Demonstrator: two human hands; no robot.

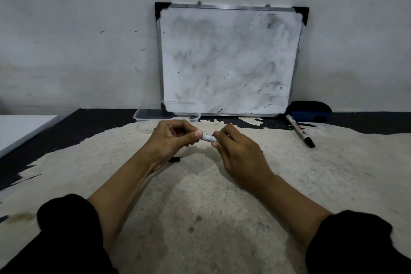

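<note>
Left hand (175, 138): its fingers are curled round one end of the marker, and the thumb lies along the barrel.
Right hand (238, 151): it pinches the other end between thumb and fingers.
Marker (209, 137): it is held level between the two hands, above the table (200, 218). Only a short white stretch shows, and both ends are hidden in the hands.
Ink risk: it cannot be seen whether a tip is bare. If one is, a hard pull or twist could drag it across the fingers or palm.
Slip risk: each hand holds only an end, so a sudden release could send the marker down in front of the hands.
Black piece (174, 159): it lies on the table just under the left hand and may be a cap. A lowered wrist could knock it away.
Clear tub (142, 115): it sits just beyond the left hand, and a forward jerk could shove it against the whiteboard (229, 60), which leans on the wall.
Second marker (300, 130): it lies well to the right of the right hand, near the eraser (309, 111), and is unlikely to be touched.
</note>
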